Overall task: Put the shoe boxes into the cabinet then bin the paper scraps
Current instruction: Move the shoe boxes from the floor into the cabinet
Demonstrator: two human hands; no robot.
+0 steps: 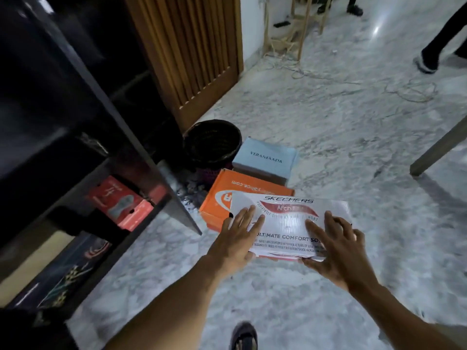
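Two hands on white SKECHERS box (290, 218), "ULTIMATE COMFORT" below: left hand (237, 238) fingers straight, flat on lid; right hand (336, 251) pinches near edge. Farther: orange box (225, 190), blue VERANEVADA box (265, 157).

I take this for a home: veined marble floor (328, 127) runs throughout, a dark cabinet (75, 147) at nine o'clock holds a red shoe box (121, 205), and a slatted wooden door (192, 51) stands at eleven. A black bin (212, 145) sits at the door's foot. A wooden stool (302, 36) and loose cord (300, 69) lie around one o'clock.
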